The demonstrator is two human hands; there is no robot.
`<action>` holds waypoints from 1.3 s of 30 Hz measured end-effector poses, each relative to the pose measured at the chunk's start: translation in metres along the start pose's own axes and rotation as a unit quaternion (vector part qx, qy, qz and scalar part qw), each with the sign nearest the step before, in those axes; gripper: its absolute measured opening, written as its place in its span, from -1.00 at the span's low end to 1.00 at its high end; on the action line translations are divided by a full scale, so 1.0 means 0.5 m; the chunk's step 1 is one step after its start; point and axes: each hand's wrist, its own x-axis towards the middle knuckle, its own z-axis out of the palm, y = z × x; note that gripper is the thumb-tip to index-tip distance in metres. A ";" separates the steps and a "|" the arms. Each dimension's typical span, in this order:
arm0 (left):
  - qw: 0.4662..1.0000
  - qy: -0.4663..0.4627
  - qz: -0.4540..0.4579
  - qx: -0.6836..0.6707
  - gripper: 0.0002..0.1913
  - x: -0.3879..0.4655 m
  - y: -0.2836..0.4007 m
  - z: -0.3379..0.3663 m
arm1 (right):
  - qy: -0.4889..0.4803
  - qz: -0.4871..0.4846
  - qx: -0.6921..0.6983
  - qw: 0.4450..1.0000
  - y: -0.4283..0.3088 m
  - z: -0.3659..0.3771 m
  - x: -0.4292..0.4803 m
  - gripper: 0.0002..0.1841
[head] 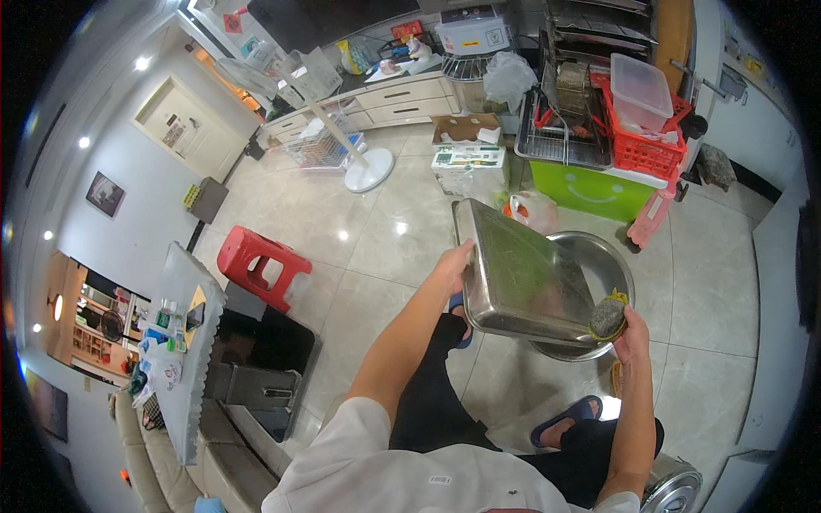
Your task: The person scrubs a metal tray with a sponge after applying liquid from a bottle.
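Note:
My left hand (pixel 457 264) grips the left rim of a rectangular stainless steel tray (pixel 519 276), which is tilted so its smooth, shiny face shows. In my right hand (pixel 634 335) is a grey scouring pad with a yellow edge (pixel 607 319), held against the tray's lower right corner. Beneath the tray a round metal basin (pixel 623 269) rests on the tiled floor, partly covered by it. The fingers of my left hand behind the tray are hidden.
A plastic bag (pixel 535 211) lies just beyond the basin. Behind it stands a green storage box (pixel 587 192) bearing a wire rack and a red basket (pixel 648 154). A red stool (pixel 263 266) is to the left, a fan base (pixel 370 170) farther off. A lidded metal pot (pixel 673 484) sits at lower right.

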 end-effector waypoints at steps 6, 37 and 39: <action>0.980 0.141 0.079 0.115 -0.46 -0.043 0.009 0.120 | 0.005 -0.001 0.019 1.000 -0.042 0.024 -0.037 -0.61; 0.873 0.001 0.313 0.375 -0.55 -0.263 -0.385 0.058 | -0.047 -0.098 0.045 0.993 -0.041 0.131 -0.061 -0.70; 0.878 -0.003 0.314 0.362 -0.55 -0.256 -0.399 0.040 | -0.034 -0.180 -0.122 0.975 -0.032 0.197 -0.096 -0.69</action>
